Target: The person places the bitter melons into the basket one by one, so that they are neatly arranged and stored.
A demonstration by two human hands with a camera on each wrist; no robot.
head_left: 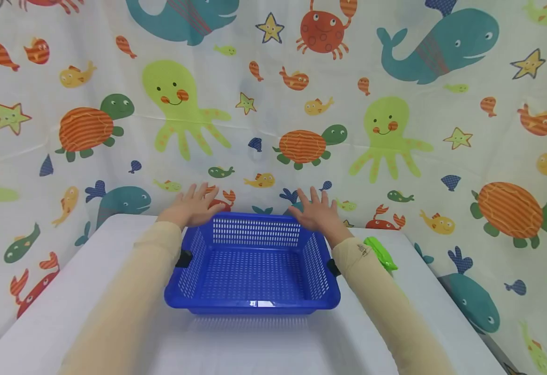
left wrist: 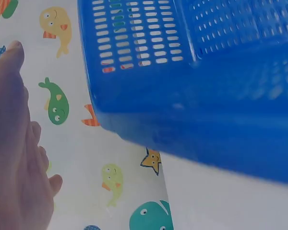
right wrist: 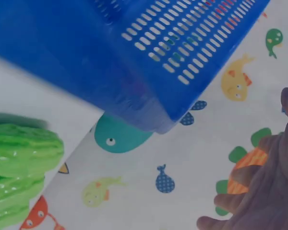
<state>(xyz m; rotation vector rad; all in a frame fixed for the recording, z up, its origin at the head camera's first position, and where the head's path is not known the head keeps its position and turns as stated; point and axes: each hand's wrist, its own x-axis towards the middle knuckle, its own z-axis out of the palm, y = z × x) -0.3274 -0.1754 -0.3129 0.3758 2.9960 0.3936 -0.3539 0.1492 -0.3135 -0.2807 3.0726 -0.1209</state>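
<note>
A blue plastic basket [head_left: 254, 271] with slotted walls stands on the white table, and nothing lies inside it. My left hand [head_left: 191, 205] is held up by its far left corner, fingers spread and holding nothing. By the far right corner my right hand [head_left: 315, 210] is raised in the same way, also with nothing in it. The left wrist view has the left hand [left wrist: 19, 143] beside the basket wall [left wrist: 134, 91], apart from it. In the right wrist view a gap separates the right hand [right wrist: 264, 177] from the basket [right wrist: 134, 96].
A glossy, ridged bright green thing [head_left: 382, 253] lies on the table right of the basket, partly behind my right sleeve; its kind is unclear. The white table [head_left: 118, 250] meets a curtain [head_left: 254, 83] printed with sea animals. Small black pieces [head_left: 184, 259] show beside the basket's sides.
</note>
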